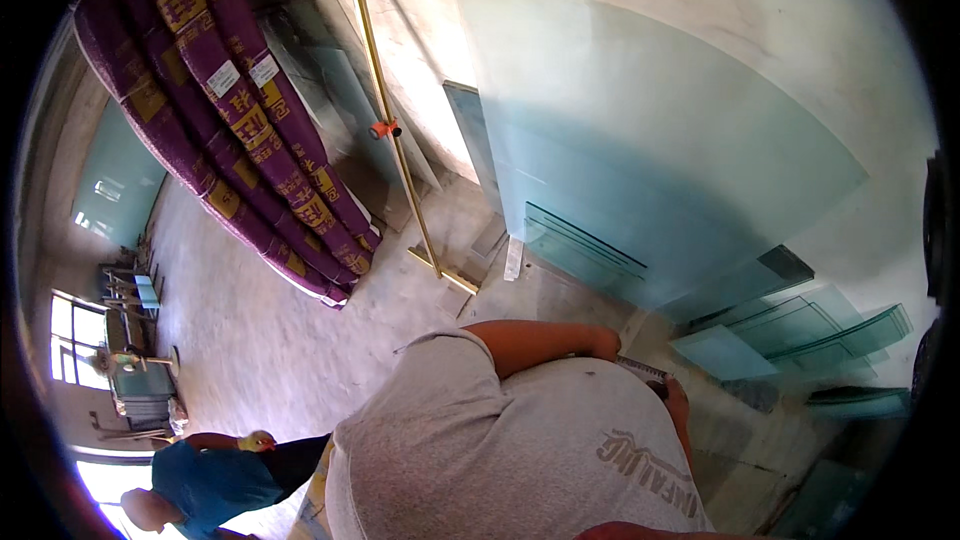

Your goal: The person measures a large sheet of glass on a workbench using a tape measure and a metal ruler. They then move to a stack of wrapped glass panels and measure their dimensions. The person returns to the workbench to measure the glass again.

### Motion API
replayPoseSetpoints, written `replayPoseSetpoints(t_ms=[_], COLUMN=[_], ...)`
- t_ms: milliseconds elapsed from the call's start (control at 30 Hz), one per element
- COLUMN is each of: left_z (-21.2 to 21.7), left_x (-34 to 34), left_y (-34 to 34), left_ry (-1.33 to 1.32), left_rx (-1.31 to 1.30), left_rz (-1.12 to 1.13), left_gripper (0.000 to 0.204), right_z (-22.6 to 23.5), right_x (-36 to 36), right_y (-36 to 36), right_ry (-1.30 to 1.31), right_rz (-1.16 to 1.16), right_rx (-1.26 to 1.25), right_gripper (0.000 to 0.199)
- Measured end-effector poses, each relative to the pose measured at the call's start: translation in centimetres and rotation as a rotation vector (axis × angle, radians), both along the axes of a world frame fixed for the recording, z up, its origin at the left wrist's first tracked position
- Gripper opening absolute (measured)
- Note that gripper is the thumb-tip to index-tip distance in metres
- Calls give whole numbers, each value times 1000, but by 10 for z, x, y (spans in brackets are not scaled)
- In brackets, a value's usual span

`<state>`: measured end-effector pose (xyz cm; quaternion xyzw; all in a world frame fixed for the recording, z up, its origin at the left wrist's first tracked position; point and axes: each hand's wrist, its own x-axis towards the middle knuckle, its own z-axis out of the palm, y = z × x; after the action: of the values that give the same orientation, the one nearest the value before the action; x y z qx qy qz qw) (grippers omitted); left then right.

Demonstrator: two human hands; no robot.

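Note:
My left arm reaches out from a grey short sleeve across the front of my shirt. At its end my left hand [605,343] is closed at one end of a narrow marked strip, which looks like a tape measure [638,369]. My right hand [677,402] is closed around a small dark part at the strip's other end, probably its case. The strip stretches a short way between both hands, just past my belly. Below it lies the floor, and leaning glass sheets stand nearby. My right forearm is partly hidden by my shirt.
Large frosted glass [640,140] leans against the wall, smaller panes [820,330] at right. A brass-coloured T-shaped bar [395,140] with an orange-red slider stands near purple wrapped bundles [230,120]. At lower left is another person in a teal shirt [215,485].

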<state>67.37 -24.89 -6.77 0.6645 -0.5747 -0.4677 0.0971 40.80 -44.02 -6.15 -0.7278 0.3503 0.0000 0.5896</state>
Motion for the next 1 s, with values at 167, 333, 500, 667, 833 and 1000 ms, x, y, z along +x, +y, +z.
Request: replayPoseSetpoints(t_ms=[167,333,500,667,833,1000], left_z=[-1,-72,20,-59,21,-38], left_x=[-10,-37,-42,-41,-37,-11], left_y=[2,13,37,92,137,220], left_ry=[-106,-337,-89,-126,-107,-119], left_rx=[-193,-388,-70,-175,-174,-207], left_rz=[-14,-244,204,301,334,509], left_gripper=[43,47,52,50,49,41], right_z=[65,70,9,151,63,120], right_x=[15,14,-5,52,71,137], right_y=[5,-17,-28,57,42,127], right_ry=[11,50,5,79,-64,60], right_rz=[-118,379,304,224,643,835], right_rx=[352,-287,-149,376,-112,-240], right_gripper=[46,46,37,35,40,46])
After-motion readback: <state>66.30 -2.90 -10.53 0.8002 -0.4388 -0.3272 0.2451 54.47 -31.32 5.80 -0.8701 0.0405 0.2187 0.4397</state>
